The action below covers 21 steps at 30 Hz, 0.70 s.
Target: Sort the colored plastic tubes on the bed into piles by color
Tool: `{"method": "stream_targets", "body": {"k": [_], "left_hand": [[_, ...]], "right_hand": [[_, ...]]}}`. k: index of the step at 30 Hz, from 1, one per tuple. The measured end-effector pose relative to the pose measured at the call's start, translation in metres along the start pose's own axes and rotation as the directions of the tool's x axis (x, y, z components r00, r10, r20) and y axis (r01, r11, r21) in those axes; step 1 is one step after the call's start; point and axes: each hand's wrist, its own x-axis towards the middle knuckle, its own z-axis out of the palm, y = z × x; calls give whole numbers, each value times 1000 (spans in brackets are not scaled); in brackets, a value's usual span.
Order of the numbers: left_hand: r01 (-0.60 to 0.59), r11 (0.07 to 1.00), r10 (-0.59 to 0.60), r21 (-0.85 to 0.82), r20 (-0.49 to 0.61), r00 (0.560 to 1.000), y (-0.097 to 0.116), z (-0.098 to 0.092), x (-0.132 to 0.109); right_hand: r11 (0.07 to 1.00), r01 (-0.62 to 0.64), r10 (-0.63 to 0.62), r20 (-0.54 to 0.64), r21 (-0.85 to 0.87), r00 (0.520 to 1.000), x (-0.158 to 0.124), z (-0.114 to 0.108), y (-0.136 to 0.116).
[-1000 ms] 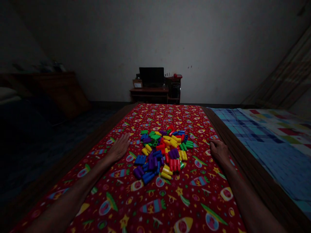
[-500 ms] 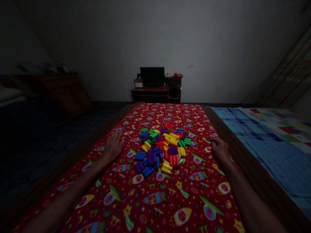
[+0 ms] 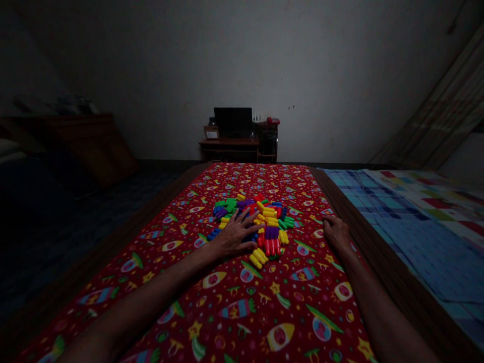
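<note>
- Left hand (image 3: 238,234), nearer, was spread over the blocks (image 3: 269,214).
- A red block (image 3: 273,247) lay right of it, tubes running forward.
- Right hand (image 3: 337,234) sat apart, grip unclear.

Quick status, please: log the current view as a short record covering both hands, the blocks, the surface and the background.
Left hand: fingers spread over the pile; whether it presses on the blocks is unclear
Right hand: loosely curled at the cloth's right side, apart from the pile
Blocks: loose heap; red, yellow, green, blue, purple; partly hidden by left hand
Surface: red printed cloth
Background: dark monitor on desk
Lighting: dim
</note>
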Motion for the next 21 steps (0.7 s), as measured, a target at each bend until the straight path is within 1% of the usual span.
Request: {"method": "stream_targets", "body": {"k": [1, 3, 4, 6, 7, 8, 9, 12, 14, 16, 17, 18, 19, 20, 21], "left_hand": [[-5, 1000, 5, -1, -24, 1000, 6, -1, 5], [-82, 997, 82, -8, -35, 996, 30, -2, 12], [-159, 987, 158, -16, -22, 987, 44, -2, 14], [-316, 948, 318, -45, 44, 947, 69, 0, 18], [-363, 930, 366, -54, 64, 929, 77, 2, 21], [-373, 927, 376, -51, 73, 924, 80, 6, 24], [-360, 932, 362, -38, 74, 929, 79, 9, 28], [-263, 965, 260, 26, 71, 963, 62, 15, 41], [-242, 969, 238, 50, 72, 969, 46, 13, 45], [-194, 978, 191, 71, 46, 981, 29, 6, 41], [-131, 988, 131, 82, 16, 991, 19, 1, 36], [-36, 995, 38, 89, -26, 999, 7, -2, 29], [90, 992, -84, 84, -74, 994, -7, -6, 21], [236, 970, -227, 62, -123, 966, -23, -8, 11], [379, 925, -372, 17, -162, 914, -40, -8, 2]], "right_hand": [[1000, 2, -2, -2, 1, 1000, 0, 0, 0], [1000, -2, 2, -1, 2, 1000, 1, 0, -1], [1000, -7, 7, -1, 0, 1000, 2, 0, 0], [1000, -13, 13, -3, 1, 1000, 2, 0, 0], [1000, -14, 14, -6, 6, 1000, 3, 0, 0], [1000, -13, 13, -7, 13, 1000, 3, 0, 1], [1000, -13, 13, -10, 21, 1000, 3, 0, 1], [999, -8, 8, -17, 35, 1000, 3, 2, 1], [999, -2, 3, -22, 36, 1000, 3, 2, 2], [999, -2, 3, -23, 39, 1000, 2, 1, 2], [999, -4, 4, -22, 42, 1000, 2, 1, 1], [999, -7, 8, -21, 50, 1000, 1, 0, -1], [998, -11, 12, -21, 64, 1000, 1, -1, -4], [996, -11, 13, -20, 84, 1000, 1, -1, -8], [994, -5, 7, -16, 110, 1000, 1, 1, -14]]}}
